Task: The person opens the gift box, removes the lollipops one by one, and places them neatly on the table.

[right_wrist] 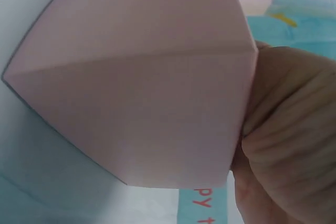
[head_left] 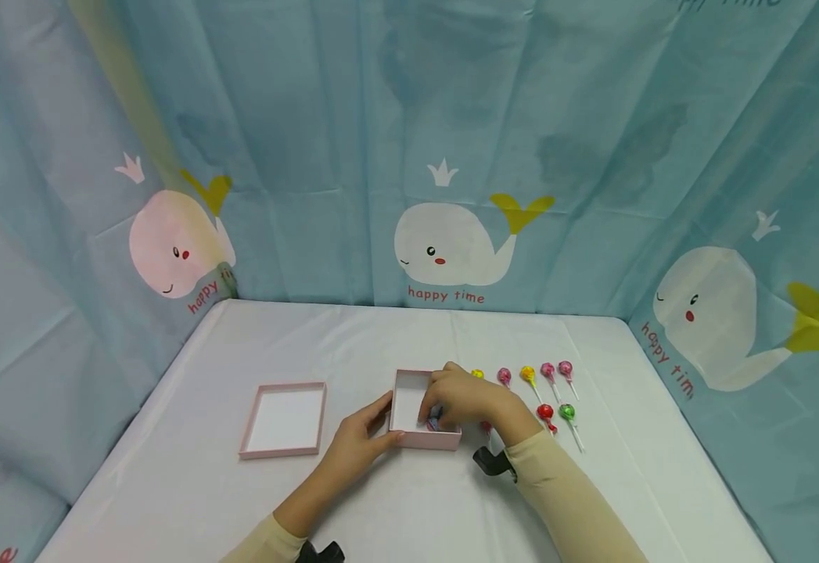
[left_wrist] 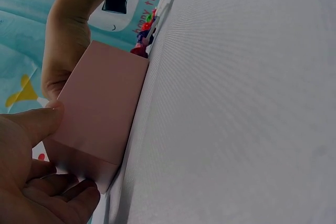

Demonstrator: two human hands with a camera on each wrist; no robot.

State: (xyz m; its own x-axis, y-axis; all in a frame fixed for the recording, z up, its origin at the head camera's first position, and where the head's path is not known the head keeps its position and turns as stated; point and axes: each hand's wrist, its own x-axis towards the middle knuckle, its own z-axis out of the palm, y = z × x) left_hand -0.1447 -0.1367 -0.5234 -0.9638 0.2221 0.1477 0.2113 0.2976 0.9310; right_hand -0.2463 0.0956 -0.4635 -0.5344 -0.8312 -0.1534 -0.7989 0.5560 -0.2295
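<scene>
An uncovered pink box (head_left: 432,441) with a white inside stands on the table. My left hand (head_left: 356,446) grips its near left corner; in the left wrist view the thumb lies on the front wall and the fingers against the side. My right hand (head_left: 471,397) reaches over the right wall into the box. Its curled fingers pinch a blue-purple lollipop (head_left: 433,423) low inside, partly hidden by the hand. In the right wrist view the box's outer walls (right_wrist: 131,114) hide the fingertips.
A pink-edged box lid (head_left: 285,422) lies inside up to the left. Right of the box lie several lollipops, among them a yellow one (head_left: 527,374), a red one (head_left: 546,412) and a green one (head_left: 567,412). Some are partly behind the right arm. Blue whale-print curtains (head_left: 296,234) surround the table.
</scene>
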